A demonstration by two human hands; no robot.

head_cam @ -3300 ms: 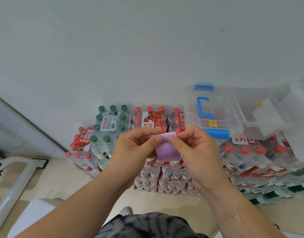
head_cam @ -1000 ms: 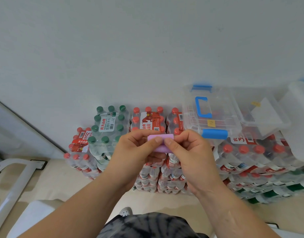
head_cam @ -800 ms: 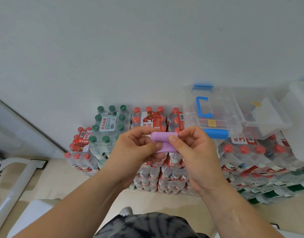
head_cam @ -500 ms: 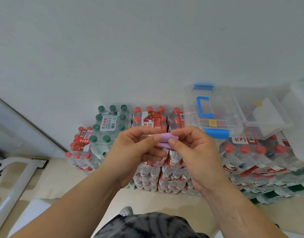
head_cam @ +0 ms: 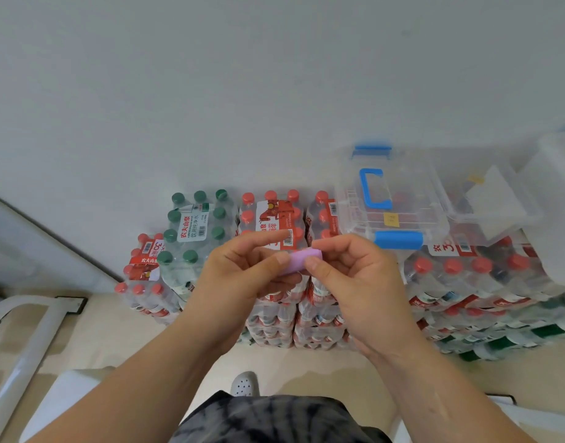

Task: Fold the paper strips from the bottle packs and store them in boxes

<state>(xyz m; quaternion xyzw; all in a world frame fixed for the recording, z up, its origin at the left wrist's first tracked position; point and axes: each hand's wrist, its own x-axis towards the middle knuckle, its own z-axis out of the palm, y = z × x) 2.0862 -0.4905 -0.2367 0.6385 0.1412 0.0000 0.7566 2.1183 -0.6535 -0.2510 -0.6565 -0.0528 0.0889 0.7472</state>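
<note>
A white shoe (head_cam: 244, 383) stands on the beige floor (head_cam: 108, 330). A white frame (head_cam: 29, 353) is left of the shoe, and a white wall (head_cam: 274, 75) is beyond it.

Left hand (head_cam: 239, 276): thumb pinches purple strip (head_cam: 298, 261), index finger extended.
Right hand (head_cam: 354, 282): curled fingers pinch its other end.

The green-capped pack (head_cam: 191, 228) reads 农夫山泉 饮用纯净水; the left red-capped pack (head_cam: 146, 261) reads 农夫山泉.

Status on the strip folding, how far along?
Done: the purple strip is already folded into a small flat bundle. In hand: left hand and right hand pinch its two ends. Left: storing it; the clear box with the blue handle sits lid-on atop the bottle packs.
</note>
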